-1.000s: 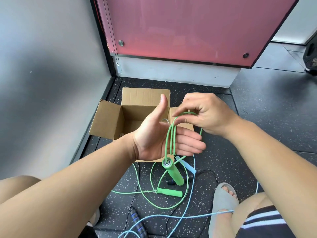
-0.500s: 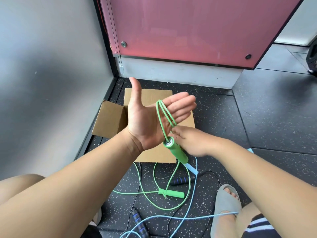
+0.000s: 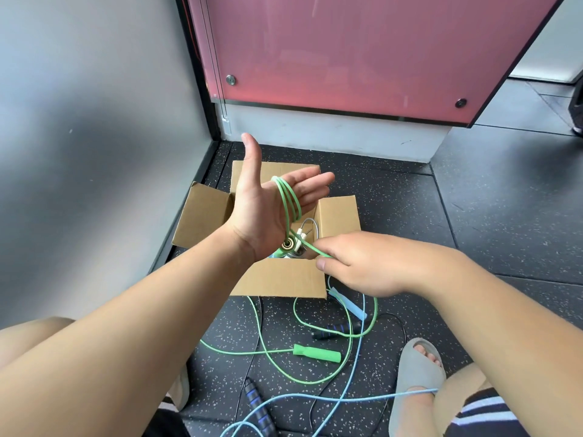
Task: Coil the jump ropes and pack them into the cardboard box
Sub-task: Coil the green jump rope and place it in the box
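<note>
My left hand (image 3: 268, 209) is held flat above the open cardboard box (image 3: 284, 279), palm up, thumb raised. Several loops of green jump rope (image 3: 288, 200) are wound round its palm, and one green handle hangs at the heel of the hand, end-on. My right hand (image 3: 356, 266) pinches the green cord just right of that handle, low over the box's front flap. The rest of the green rope lies in loose curves on the floor with its second green handle (image 3: 317, 353). A white-tipped grey rope (image 3: 307, 230) lies inside the box.
A light blue rope (image 3: 350, 395) and a black rope with blue-black handles (image 3: 258, 408) are tangled on the speckled dark floor in front of the box. My sandalled foot (image 3: 416, 373) is at the right. A grey wall stands left, a pink panel behind.
My left hand stayed flat above the box while my right hand moved down and right with the cord. The green handle swung up to the heel of my left hand.
</note>
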